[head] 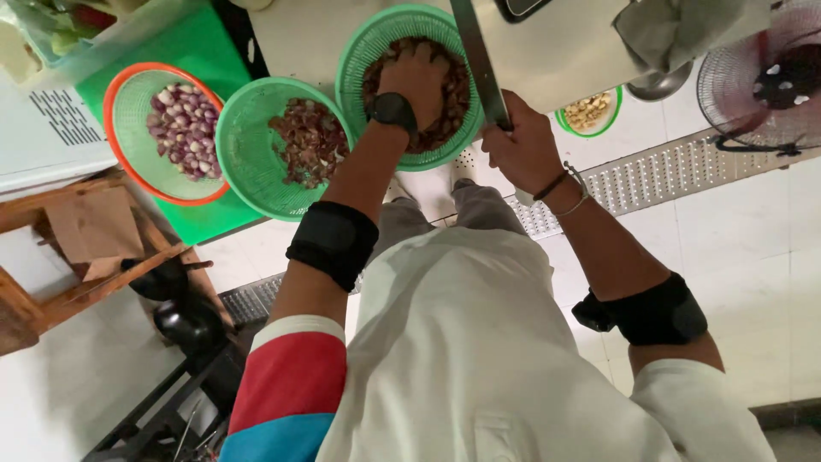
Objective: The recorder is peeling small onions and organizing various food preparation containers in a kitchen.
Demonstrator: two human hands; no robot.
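Three baskets sitting on the counter. Left hand (419, 79) is digging, fingers curled, into the shallots (445, 111) in the green basket (368, 47); right hand (522, 147) is gripping a knife (479, 60), fist closed. Risk: blade passing close beside the left wrist, likely nicking it.

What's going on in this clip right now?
A person in a white apron stands over a counter. The left hand reaches into a green basket of brownish shallots, while the right hand grips a large knife, blade pointing away. Beside it sit a second green basket of peels and an orange-rimmed basket of purple shallots.
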